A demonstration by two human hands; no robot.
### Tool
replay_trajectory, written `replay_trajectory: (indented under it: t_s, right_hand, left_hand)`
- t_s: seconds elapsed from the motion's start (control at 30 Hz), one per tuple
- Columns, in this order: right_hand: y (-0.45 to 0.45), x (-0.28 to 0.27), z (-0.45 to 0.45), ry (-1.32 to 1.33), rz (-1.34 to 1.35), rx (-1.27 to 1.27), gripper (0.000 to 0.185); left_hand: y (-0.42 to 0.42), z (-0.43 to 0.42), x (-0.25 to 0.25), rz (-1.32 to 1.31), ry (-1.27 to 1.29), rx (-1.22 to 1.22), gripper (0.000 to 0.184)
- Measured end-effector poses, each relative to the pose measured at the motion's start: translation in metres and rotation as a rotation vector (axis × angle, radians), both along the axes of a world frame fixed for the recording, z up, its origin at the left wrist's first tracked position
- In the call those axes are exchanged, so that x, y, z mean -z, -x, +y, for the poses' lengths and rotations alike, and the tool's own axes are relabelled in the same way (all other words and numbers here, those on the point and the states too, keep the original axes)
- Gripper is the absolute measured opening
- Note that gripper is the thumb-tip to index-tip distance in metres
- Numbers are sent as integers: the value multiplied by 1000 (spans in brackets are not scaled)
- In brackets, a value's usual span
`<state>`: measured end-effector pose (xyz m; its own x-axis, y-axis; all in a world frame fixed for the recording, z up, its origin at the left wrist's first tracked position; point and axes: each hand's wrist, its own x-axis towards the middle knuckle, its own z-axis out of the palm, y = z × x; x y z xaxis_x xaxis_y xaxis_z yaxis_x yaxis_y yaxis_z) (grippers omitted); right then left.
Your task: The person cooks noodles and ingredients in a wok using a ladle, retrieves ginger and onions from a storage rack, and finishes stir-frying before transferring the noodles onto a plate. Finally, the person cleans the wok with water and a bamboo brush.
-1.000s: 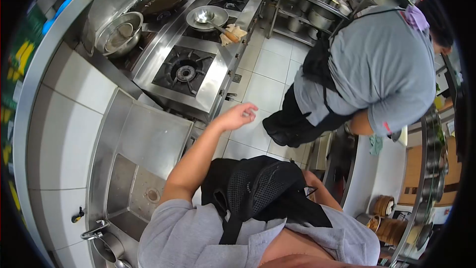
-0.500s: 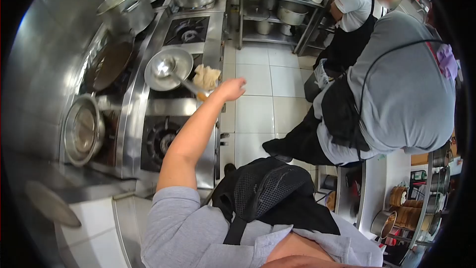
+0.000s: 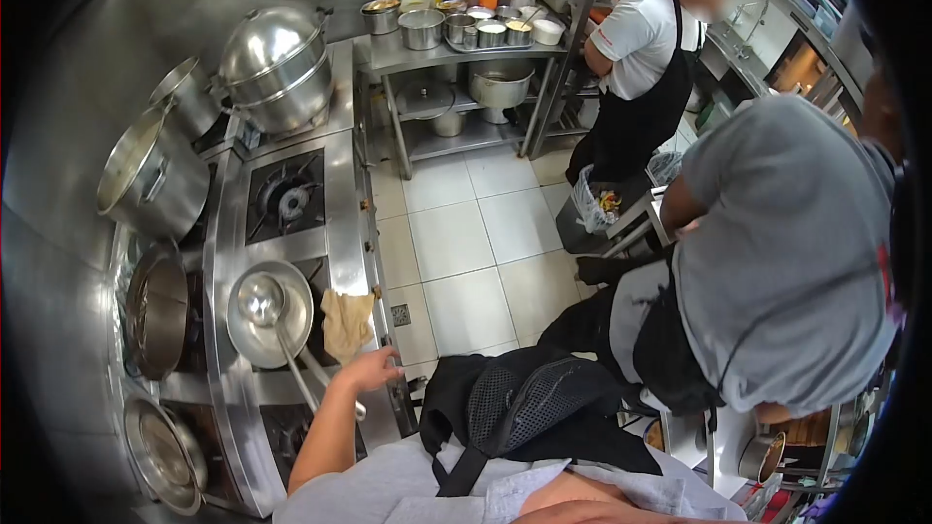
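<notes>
My left hand [image 3: 373, 369] hangs at the front edge of the stove, beside a tan cloth [image 3: 347, 325]. Its fingers are slightly bent and look apart, and I see nothing in them. My right hand is out of view. A wok [image 3: 243, 337] sits on the burner left of the cloth. In it lies a ladle [image 3: 260, 298], bowl up against the wok's side, its long handle slanting toward my forearm. The wok's own handle [image 3: 335, 387] points the same way.
Steel pots [image 3: 146, 184] and a domed steamer [image 3: 277, 68] stand at the back left. A pan [image 3: 157, 315] and a basin [image 3: 163, 451] line the wall. A co-worker in grey [image 3: 786, 262] bends close on my right; another person [image 3: 641, 68] stands beyond, near a bin [image 3: 585, 223].
My view has swung, bringing more of the back shelf into sight. In the picture my left hand sits lower and further left, still near the cloth. The co-worker in grey appears lower.
</notes>
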<state>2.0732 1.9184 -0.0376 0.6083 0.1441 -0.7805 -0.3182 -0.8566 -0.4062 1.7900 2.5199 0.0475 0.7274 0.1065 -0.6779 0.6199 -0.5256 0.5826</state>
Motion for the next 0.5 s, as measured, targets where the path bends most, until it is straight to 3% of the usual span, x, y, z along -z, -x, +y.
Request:
replay_trajectory:
  t_s: [0.1, 0.27, 0.37, 0.47, 0.5]
  right_hand:
    - [-106, -22, 33, 151, -227, -166, 33]
    - [-262, -77, 93, 603, -519, -432, 30]
    - [-311, -78, 127, 883, -521, -638, 29]
    - [-279, -56, 156, 975, -338, -1105, 28]
    - [-250, -24, 145, 885, -325, -748, 28]
  left_hand:
    - [-69, 9, -19, -68, -10, -2, 51]
    - [-197, 55, -3, -168, -23, 129, 51]
    - [-281, 98, 5, -215, 4, 235, 52]
    - [-367, 137, 7, -207, -30, 309, 49]
    - [-394, 147, 1, -232, -21, 316, 49]
